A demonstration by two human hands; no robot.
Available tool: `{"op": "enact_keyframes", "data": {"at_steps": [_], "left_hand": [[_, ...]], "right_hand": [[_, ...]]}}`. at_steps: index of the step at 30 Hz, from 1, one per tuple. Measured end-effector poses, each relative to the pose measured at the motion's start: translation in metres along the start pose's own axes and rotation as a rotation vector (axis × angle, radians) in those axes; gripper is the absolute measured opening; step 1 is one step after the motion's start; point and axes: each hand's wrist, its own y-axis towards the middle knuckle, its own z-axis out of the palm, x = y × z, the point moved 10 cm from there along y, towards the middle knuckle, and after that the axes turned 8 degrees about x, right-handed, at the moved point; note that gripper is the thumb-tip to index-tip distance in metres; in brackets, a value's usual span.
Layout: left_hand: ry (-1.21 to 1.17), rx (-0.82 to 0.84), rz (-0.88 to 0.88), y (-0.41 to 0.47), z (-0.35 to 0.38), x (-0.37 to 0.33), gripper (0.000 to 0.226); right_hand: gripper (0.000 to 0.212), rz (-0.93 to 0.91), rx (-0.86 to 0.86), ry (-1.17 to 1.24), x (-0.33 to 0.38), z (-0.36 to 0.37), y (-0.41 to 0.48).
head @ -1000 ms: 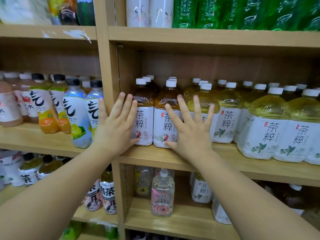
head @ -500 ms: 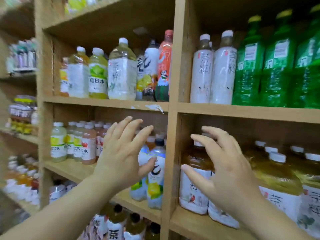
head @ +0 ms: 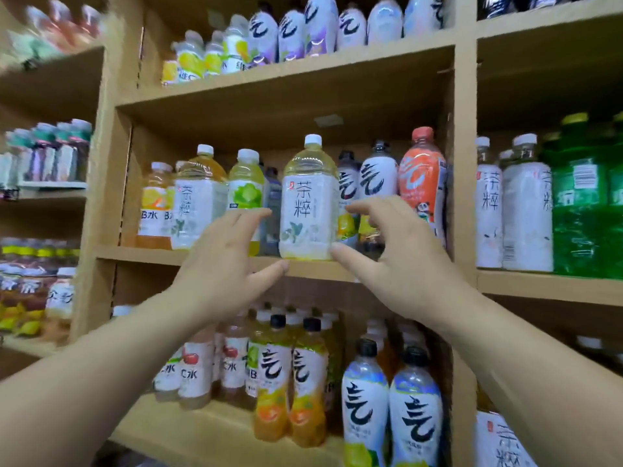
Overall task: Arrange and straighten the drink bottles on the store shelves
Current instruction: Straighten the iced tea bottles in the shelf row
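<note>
Flanking one tea bottle [head: 308,203], upright at the middle shelf [head: 135,253] front edge: my left hand [head: 219,264] at its 8 o'clock, right hand [head: 401,261] at 4 o'clock, fingers spread, holding nothing.

Top-left bottles [head: 57,25] blurred, perhaps pink

Pale wooden shelving [head: 286,96] with thick uprights [head: 465,163] fills the view, evenly lit.

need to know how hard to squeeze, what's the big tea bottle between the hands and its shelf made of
Tea bottle: probably clear glossy plastic; pale liquid shows through above white label. Shelf: matt light wood or wood-look board; grain too blurred to tell.
</note>
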Motion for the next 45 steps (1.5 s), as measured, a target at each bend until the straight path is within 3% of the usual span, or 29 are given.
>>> {"op": "enact_keyframes", "data": {"at_steps": [10, 18, 26, 29, 32, 34, 36, 38, 40, 43, 45], "left_hand": [[-0.596, 0.208, -0.019, 0.070, 0.056, 0.036, 0.067], [-0.583, 0.249, -0.012, 0.079, 0.082, 0.041, 0.047], [-0.824, 0.288, 0.078, 0.070, 0.072, 0.046, 0.045], [-0.692, 0.176, 0.077, 0.060, 0.052, 0.069, 0.054], [-0.548, -0.150, 0.055, 0.045, 0.005, 0.110, 0.040], [-0.453, -0.348, -0.059, 0.038, -0.020, 0.151, 0.037], [-0.425, -0.411, -0.251, 0.039, -0.027, 0.197, 0.047], [-0.447, -0.329, -0.446, 0.041, -0.016, 0.231, 0.065], [-0.528, -0.207, -0.518, 0.043, 0.003, 0.244, 0.079], [-0.715, -0.070, -0.502, 0.049, 0.032, 0.239, 0.070], [-0.755, -0.068, -0.502, 0.054, 0.036, 0.236, 0.059]], "right_hand": [[0.063, 0.367, 0.011, 0.177, -0.030, 0.053, 0.066], [0.074, 0.393, 0.017, 0.127, -0.037, 0.080, 0.075], [0.084, 0.431, -0.077, 0.227, -0.038, 0.083, 0.084], [0.087, 0.413, -0.051, 0.225, -0.036, 0.086, 0.086], [0.090, 0.425, -0.017, 0.258, -0.037, 0.088, 0.085], [0.090, 0.439, -0.011, 0.279, -0.039, 0.089, 0.086], [0.090, 0.445, -0.016, 0.274, -0.038, 0.090, 0.085], [0.089, 0.437, -0.023, 0.263, -0.037, 0.090, 0.085], [0.088, 0.426, -0.028, 0.255, -0.036, 0.090, 0.085], [0.088, 0.416, -0.035, 0.255, -0.037, 0.091, 0.085], [0.088, 0.408, -0.038, 0.257, -0.037, 0.090, 0.085]]}}
